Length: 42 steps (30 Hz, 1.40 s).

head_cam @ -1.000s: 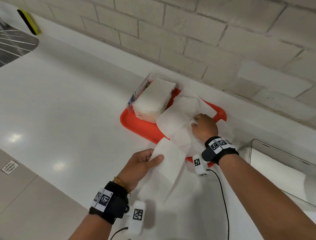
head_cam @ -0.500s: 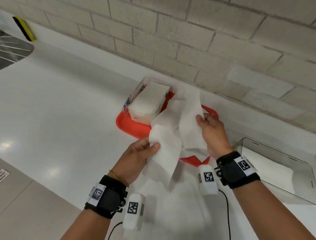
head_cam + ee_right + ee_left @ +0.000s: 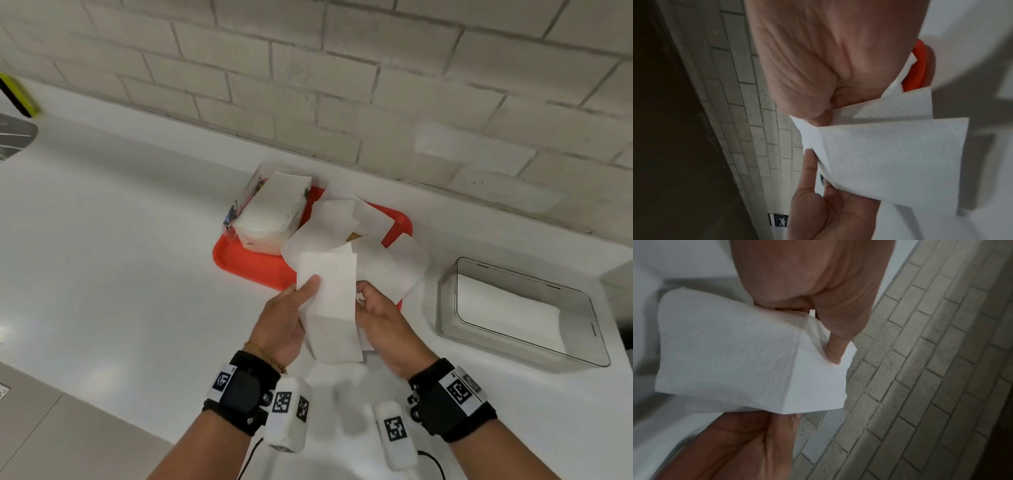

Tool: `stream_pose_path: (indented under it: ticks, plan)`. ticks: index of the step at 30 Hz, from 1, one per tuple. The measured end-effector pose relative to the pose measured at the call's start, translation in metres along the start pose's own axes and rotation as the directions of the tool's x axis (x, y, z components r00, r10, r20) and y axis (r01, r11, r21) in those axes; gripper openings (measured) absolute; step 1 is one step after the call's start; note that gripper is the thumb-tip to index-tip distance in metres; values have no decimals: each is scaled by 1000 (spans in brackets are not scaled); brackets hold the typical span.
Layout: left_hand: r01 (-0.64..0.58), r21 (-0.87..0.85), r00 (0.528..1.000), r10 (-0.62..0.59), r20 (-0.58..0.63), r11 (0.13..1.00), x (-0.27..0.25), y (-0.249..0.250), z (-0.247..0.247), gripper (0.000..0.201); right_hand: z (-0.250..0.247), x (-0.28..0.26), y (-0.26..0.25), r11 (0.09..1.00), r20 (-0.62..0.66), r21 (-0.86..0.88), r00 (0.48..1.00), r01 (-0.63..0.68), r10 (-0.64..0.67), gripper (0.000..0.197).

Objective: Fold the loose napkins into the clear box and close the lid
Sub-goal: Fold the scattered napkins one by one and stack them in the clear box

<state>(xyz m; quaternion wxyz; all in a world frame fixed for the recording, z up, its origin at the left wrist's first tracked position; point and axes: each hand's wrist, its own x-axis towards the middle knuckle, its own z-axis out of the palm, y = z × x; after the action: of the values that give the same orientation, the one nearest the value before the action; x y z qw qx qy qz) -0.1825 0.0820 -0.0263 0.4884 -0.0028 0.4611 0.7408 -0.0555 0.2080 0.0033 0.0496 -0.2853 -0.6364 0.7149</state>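
Note:
A folded white napkin is held up between both hands above the counter, in front of the red tray. My left hand pinches its left edge, thumb on top, as the left wrist view shows on the napkin. My right hand grips the right edge, with the napkin doubled over between thumb and fingers. Loose napkins lie spread over the tray. The clear box stands open at the right with white napkins inside. Its lid is not in view.
A wrapped pack of napkins sits on the tray's left end. A pale brick wall runs along the back of the white counter. A metal drainer shows at the far left edge.
Both hands have drawn back from the tray toward me and come together. The two napkins they held apart are now one folded stack between them.

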Motion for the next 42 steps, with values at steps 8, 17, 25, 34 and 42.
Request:
stream_pose_path:
  ticks: [8,17,25,34,42]
  plan:
    - [-51,49,996,55,-75,997,1,-2,17,40,-13,-5,1,1000,51,0,999,9,-9,48]
    - [-170,801,923,379,-75,573,63,36,30,23,-41,4,14,997,-286,-74,958,0,-22,14]
    - [50,985,908,418,23,-162,164,53,36,43,-65,1,16,1000,-295,-12,955,-18,14,20]
    - [275,901,883,458,-99,-336,191,37,43,72,-84,-11,15,986,-272,-167,960,19,-64,32]
    - [313,881,876,466,-123,-356,183,43,49,83,-82,-12,18,987,-263,-162,964,-16,-28,32]
